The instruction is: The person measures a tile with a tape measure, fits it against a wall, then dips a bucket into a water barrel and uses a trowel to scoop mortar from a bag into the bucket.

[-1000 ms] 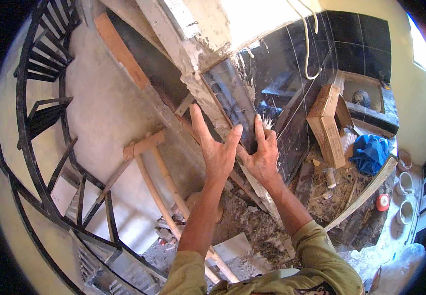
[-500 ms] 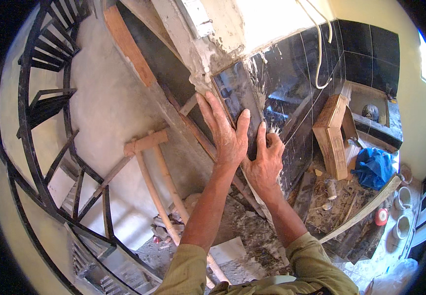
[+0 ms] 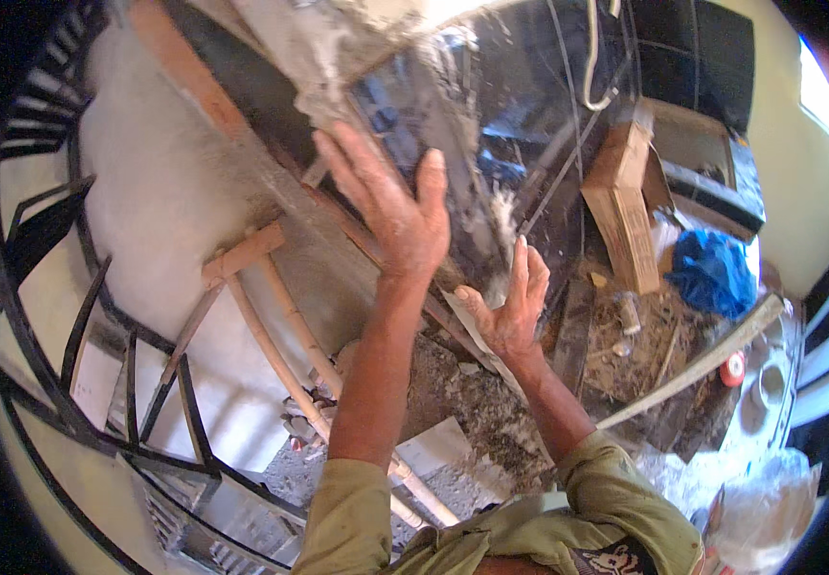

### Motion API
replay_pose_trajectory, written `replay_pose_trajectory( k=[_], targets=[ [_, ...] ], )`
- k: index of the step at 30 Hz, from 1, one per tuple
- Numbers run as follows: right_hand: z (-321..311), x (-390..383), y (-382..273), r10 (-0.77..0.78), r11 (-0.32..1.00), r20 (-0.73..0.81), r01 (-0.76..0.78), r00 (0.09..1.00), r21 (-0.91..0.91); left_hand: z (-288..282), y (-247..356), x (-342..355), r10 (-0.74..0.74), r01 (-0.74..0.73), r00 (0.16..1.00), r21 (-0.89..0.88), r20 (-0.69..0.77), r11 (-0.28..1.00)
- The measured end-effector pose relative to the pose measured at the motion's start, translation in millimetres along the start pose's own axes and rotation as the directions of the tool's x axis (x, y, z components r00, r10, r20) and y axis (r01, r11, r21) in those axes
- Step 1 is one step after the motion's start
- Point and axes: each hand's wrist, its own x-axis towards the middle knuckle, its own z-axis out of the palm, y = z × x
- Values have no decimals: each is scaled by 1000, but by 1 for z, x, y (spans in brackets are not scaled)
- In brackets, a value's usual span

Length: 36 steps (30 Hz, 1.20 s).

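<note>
My left hand (image 3: 397,218) lies along the outer edge of a narrow dark glossy tile (image 3: 386,110), its fingers stretched out and its thumb apart over the tile's face. Lower and to the right is my right hand (image 3: 513,311), with thumb and fingers spread and nothing in it. Whether its fingertips touch the surface, I cannot tell. Rough grey-white mortar (image 3: 502,209) is smeared along the seam between the narrow tile and the black tiled surface (image 3: 520,57). Bare cement (image 3: 323,91) borders the tile's far end.
Beyond my right hand are a cardboard box (image 3: 615,216), a crumpled blue plastic bag (image 3: 711,273) and a long wooden strip (image 3: 697,362). On the left, a black metal railing (image 3: 74,422) curves past bamboo poles (image 3: 271,340) tied to a wooden crosspiece (image 3: 244,254). Rubble covers the floor below.
My right hand has come off the narrow tile and dropped lower, its fingers spreading. The left hand stays along the tile's edge. The whole view has shifted, so the surroundings appear farther left and higher.
</note>
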Motion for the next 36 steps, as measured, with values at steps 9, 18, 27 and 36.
replay_pose_trajectory(
  k=[9,18,27,36],
  targets=[
    [6,-38,23,51,997,26,-50,998,-65,4,3,3,4,-8,1000,-127,-24,992],
    [12,-21,19,-41,999,52,40,998,15,-1,9,2,-32,32,999,-127,8,991],
    [12,-21,12,-78,996,76,81,994,-35,-1,-5,-2,24,-24,1000,6,-15,1000],
    [6,-3,5,-218,970,139,230,966,-78,4,-6,1,107,-108,989,-5,-100,994]
  ],
)
